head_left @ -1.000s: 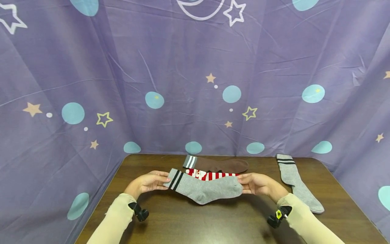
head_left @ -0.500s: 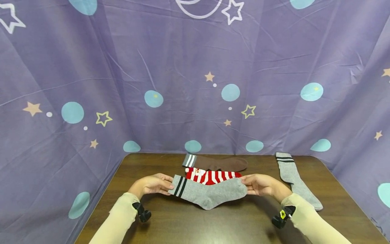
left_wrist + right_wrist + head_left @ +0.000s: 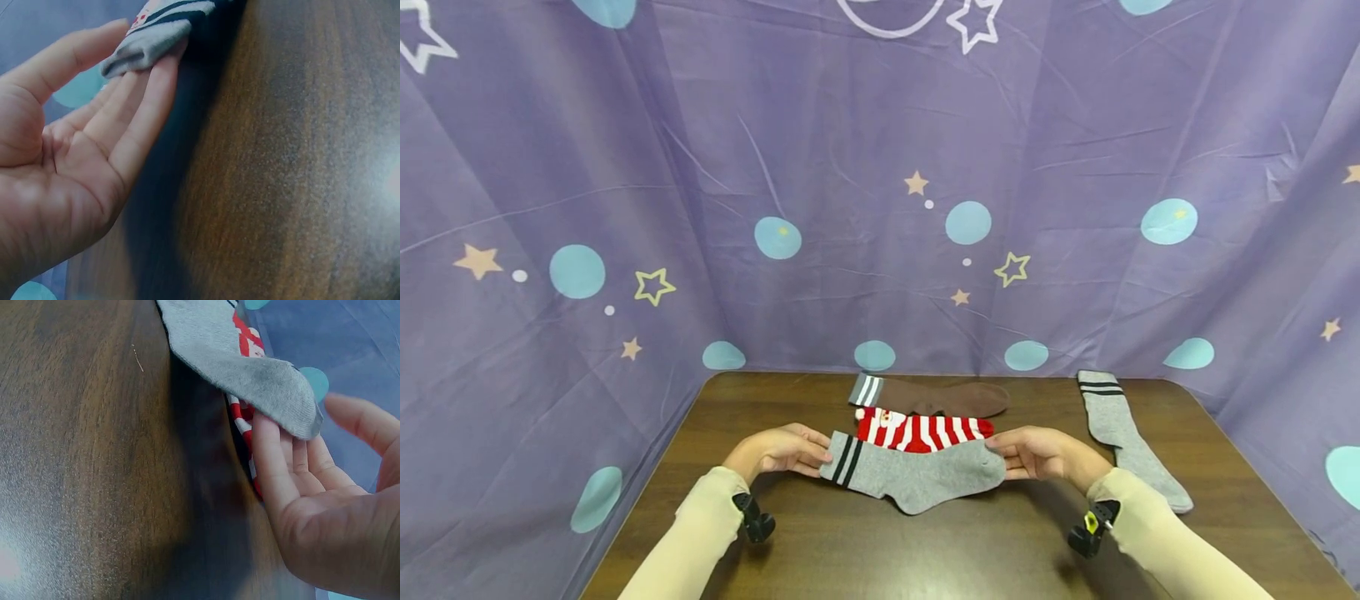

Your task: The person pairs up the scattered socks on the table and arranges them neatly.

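Note:
A grey sock (image 3: 925,477) with two black bands at its cuff is stretched sideways between my hands, low over the table. My left hand (image 3: 784,451) pinches the cuff end, thumb above and fingers beneath; the left wrist view shows the fingertips under the cuff (image 3: 147,53). At the toe, my right hand (image 3: 1036,454) holds the other end, with fingers (image 3: 275,456) under the toe and the thumb close to its edge. Just behind lies a red and white striped sock (image 3: 925,431) with a Santa face, its near edge partly covered by the grey sock.
Behind the striped sock lies a brown sock (image 3: 947,398) with a grey, white-banded cuff. A second grey sock (image 3: 1126,433) with black bands lies at the right, beyond my right forearm. The brown wooden table (image 3: 835,558) meets a purple patterned curtain (image 3: 865,150) at the back.
The held grey sock has shifted slightly right and towards me, uncovering more of the striped sock. My left hand has moved a little right; over the last half second my right hand has eased slightly left.

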Demonstrator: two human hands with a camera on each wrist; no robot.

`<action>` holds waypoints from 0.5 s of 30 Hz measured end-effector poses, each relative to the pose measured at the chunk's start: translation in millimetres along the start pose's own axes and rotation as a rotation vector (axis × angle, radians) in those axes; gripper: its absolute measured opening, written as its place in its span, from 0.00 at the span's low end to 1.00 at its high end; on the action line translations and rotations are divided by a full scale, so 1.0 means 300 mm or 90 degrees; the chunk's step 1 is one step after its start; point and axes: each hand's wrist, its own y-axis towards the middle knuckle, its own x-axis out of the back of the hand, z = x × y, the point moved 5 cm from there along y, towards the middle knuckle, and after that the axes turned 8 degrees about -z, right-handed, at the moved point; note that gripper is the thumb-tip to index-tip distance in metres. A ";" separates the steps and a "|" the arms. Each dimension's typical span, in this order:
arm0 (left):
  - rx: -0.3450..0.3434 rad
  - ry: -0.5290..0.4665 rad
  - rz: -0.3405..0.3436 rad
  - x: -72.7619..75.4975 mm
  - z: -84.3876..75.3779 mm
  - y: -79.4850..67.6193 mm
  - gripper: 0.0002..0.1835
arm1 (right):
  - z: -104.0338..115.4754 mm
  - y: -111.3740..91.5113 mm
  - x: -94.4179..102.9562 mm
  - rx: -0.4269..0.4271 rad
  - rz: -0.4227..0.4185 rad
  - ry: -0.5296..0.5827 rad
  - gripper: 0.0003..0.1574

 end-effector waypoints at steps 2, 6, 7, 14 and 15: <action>0.008 0.000 -0.031 0.007 0.005 0.005 0.13 | 0.003 0.003 -0.004 -0.001 -0.004 -0.017 0.13; 0.015 -0.002 -0.055 0.014 0.010 0.009 0.13 | 0.003 0.004 -0.005 -0.003 -0.008 -0.022 0.11; 0.016 -0.002 -0.055 0.014 0.009 0.009 0.12 | 0.002 0.004 -0.005 -0.003 -0.007 -0.020 0.12; 0.016 -0.004 -0.021 0.004 0.007 0.002 0.06 | -0.001 -0.006 -0.003 -0.008 0.008 0.004 0.16; 0.018 -0.004 -0.014 0.001 0.008 0.001 0.06 | -0.001 -0.008 -0.004 -0.008 0.011 0.005 0.17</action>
